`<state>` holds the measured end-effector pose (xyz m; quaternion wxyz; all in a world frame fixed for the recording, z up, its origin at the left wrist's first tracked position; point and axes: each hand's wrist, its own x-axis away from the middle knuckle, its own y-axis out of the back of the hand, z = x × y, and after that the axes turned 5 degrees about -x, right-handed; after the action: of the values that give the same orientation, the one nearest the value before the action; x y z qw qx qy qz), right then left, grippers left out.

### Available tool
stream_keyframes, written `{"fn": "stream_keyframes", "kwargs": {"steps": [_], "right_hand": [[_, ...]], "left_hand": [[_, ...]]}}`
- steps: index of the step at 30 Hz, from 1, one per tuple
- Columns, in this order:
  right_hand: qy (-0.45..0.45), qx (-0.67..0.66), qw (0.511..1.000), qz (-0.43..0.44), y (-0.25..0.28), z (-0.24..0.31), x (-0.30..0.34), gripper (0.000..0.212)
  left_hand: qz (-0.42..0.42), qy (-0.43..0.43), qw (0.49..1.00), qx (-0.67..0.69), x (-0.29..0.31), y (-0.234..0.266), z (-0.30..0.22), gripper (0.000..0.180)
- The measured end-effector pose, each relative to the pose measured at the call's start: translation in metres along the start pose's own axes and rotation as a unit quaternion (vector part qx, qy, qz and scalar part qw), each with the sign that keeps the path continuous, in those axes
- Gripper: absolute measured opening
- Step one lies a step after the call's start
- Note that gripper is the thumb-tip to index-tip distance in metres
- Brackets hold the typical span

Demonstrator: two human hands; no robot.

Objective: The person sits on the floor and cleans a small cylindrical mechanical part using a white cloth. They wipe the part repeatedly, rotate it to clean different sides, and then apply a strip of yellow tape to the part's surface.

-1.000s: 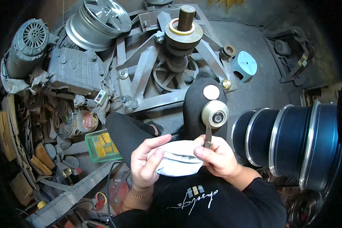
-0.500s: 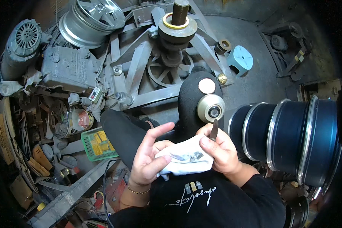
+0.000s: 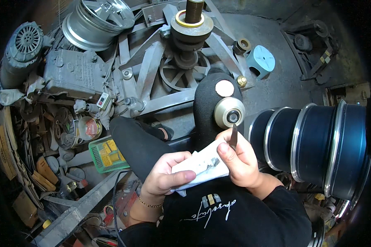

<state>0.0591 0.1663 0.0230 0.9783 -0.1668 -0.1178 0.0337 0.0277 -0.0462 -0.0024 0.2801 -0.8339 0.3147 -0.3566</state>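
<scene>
A folded white cloth [image 3: 197, 168] with dark grey smudges is stretched between my two hands in front of my chest. My left hand [image 3: 169, 175] is closed on its left end, thumb lying on top. Around the cloth's right end my right hand [image 3: 241, 160] is closed too, and it also holds a small dark blade [image 3: 234, 136] that points away from me. What the blade is fixed to is hidden in the hand. Just beyond the blade tip, a round metal cap [image 3: 229, 113] with a dark centre rests on my right thigh, beside a pale disc [image 3: 224, 88].
Ahead stands a steel frame with a threaded shaft [image 3: 193, 12]. Dark wheel rims [image 3: 313, 144] are lined up at the right, and a blue stool [image 3: 261, 61] stands beyond. A green basket [image 3: 95, 155] with yellow packets sits at the left, near a motor [image 3: 22, 49].
My left fingers, raised and spread before, have closed down on the cloth. The smudged area of the cloth looks smaller and the cloth lies flatter. The right hand keeps its hold with little movement.
</scene>
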Motion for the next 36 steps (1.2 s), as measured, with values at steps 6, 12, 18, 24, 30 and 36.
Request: {"fn": "stream_keyframes", "kwargs": {"steps": [6, 12, 18, 24, 30, 36], "right_hand": [[0.01, 0.021, 1.0, 0.015, 0.0, -0.004, 0.001, 0.016], [0.077, 0.084, 0.993, -0.021, 0.003, -0.007, 0.005, 0.014], [0.283, 0.228, 0.923, 0.127, 0.012, -0.024, 0.003, 0.023], [0.283, 0.324, 0.871, 0.237, 0.022, -0.019, 0.002, 0.032], [0.289, 0.432, 0.843, -0.141, 0.063, 0.007, -0.011, 0.07], [0.283, 0.44, 0.848, -0.086, 0.072, -0.012, -0.044, 0.085]], "left_hand": [[-0.024, -0.042, 0.997, -0.065, -0.002, -0.005, 0.009, 0.021], [-0.125, -0.139, 0.947, -0.26, -0.004, -0.017, 0.008, 0.012], [-0.133, -0.359, 0.883, -0.271, -0.024, -0.002, 0.022, 0.022], [-0.062, -0.338, 0.933, -0.109, -0.031, 0.0, 0.023, 0.034], [-0.128, -0.434, 0.776, -0.439, -0.06, -0.01, -0.014, 0.039], [-0.178, -0.378, 0.816, -0.4, -0.085, -0.02, -0.011, 0.035]]}}
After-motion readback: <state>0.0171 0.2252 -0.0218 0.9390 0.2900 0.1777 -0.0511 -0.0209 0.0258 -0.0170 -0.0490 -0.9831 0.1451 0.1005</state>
